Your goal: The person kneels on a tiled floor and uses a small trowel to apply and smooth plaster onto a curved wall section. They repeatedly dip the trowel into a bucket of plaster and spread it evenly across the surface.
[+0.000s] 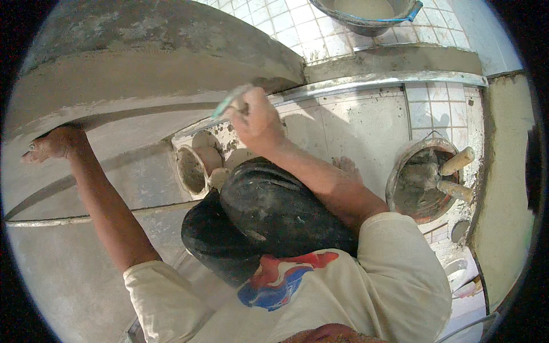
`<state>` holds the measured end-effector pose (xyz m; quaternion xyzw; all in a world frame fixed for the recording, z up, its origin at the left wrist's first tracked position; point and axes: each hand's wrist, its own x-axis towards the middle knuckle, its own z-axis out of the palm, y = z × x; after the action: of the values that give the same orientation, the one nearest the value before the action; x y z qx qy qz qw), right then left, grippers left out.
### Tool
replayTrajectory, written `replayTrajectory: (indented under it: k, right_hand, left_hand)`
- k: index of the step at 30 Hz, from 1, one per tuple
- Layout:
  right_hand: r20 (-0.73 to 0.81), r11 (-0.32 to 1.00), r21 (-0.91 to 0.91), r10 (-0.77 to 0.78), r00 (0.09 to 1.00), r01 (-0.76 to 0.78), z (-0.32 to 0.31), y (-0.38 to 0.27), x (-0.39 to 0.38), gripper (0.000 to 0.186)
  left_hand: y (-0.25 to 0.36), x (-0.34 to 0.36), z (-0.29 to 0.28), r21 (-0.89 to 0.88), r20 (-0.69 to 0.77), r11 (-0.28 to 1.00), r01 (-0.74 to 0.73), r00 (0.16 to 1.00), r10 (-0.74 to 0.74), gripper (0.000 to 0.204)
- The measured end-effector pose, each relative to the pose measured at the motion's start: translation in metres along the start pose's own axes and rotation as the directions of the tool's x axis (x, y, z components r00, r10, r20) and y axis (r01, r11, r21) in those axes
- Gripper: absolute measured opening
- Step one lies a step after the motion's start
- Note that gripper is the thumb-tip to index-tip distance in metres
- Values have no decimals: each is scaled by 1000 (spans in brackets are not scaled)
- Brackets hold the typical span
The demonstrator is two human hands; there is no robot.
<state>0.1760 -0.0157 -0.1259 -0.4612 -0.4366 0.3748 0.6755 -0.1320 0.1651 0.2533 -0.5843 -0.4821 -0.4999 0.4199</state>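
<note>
My left hand [56,144] rests against the edge of a grey plastered wall [171,71], its arm reaching out to the left. The fingers lie stretched along that edge, with nothing seen in them. In front of my knees my right hand [258,120] is closed around a small pale tool with a green edge [229,103]. Motion blurs the tool, so its exact kind is unclear. It is held close to the lower face of the plastered wall, near the left end of a metal straightedge [366,86]; contact with the wall cannot be made out.
A mortar-stained bucket [394,186] with two wooden-handled tools [457,161] stands at my right. Beside my left knee sits a dirty, round-mouthed container [191,171]. Beyond the low plastered curb [394,62] is a black bucket [374,26] with a blue handle, on white tiles [297,31].
</note>
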Motion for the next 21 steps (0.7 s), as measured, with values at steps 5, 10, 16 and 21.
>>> replayTrajectory:
  k: [5,10,16,21]
  right_hand:
    - [-211,956,-89,257,943,-281,-33,48,1,30]
    - [26,998,7,67,997,-67,-11,-22,19,29]
    - [104,888,147,425,899,-436,-74,-19,21,26]
    - [328,979,-127,193,925,-160,-144,154,56,27]
  left_hand:
    - [81,-8,-4,-123,-3,966,229,973,-231,84]
    - [39,1,4,386,-19,922,11,1000,-4,73]
    - [55,-14,-3,-105,58,994,-35,997,42,76]
    - [67,-8,8,18,-31,996,92,995,-92,74]
